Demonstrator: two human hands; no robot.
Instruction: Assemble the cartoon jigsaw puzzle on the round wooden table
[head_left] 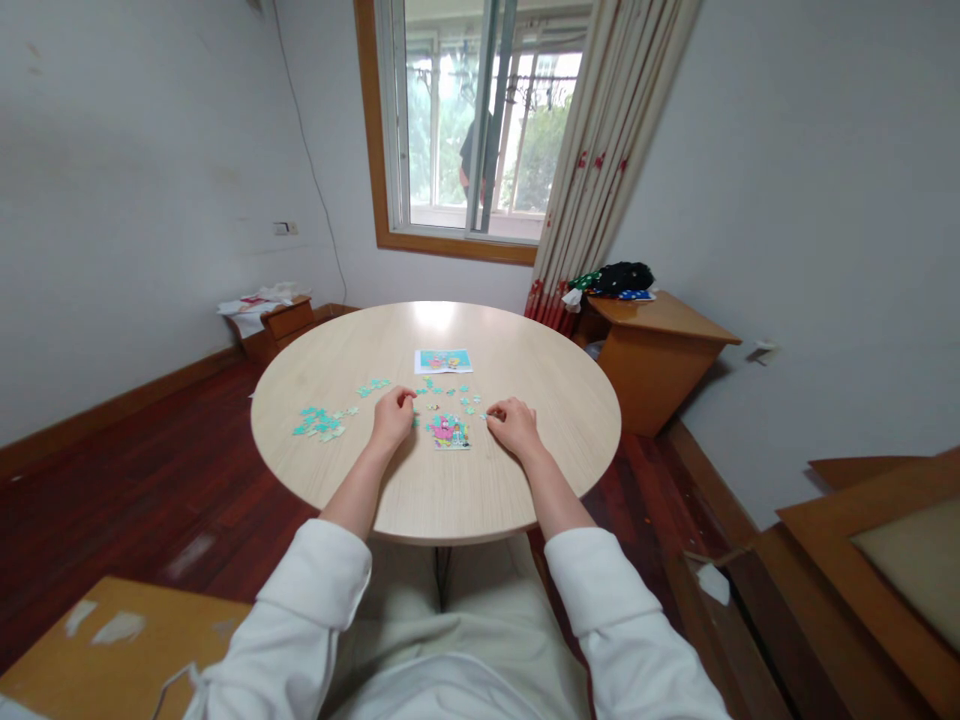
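Assembled section (450,431): joined jigsaw pieces lying flat on the round table (465,512), on the side near the person; pink figure on teal, straight edge toward the person. Taken as landmark for all places below.
Left hand (393,417): just left of the assembled section, low over the tabletop; fingers curled, thumb close to the index finger. Cannot tell whether the tips meet or grip a piece.
Right hand (514,425): just right of the assembled section; fingers bent, tips at a small pale piece (484,417). Cannot tell whether pinched or only touched.
Loose pieces (464,389): scattered just beyond the assembled section, mostly teal, lying apart.
Picture sheet (457,368): beyond the assembled section and the loose pieces, flat; pink and yellow figures on blue-green, white margin at left.
Piece pile (320,424): well left of the assembled section, past the left hand; teal and pale pieces overlapping.
Small row of pieces (373,387): left of the assembled section and farther out, teal.
Window (442,130): far beyond the assembled section; a person in dark clothing seen through it.
Curtain (592,150): beyond the assembled section, to the right; cream with red marks.
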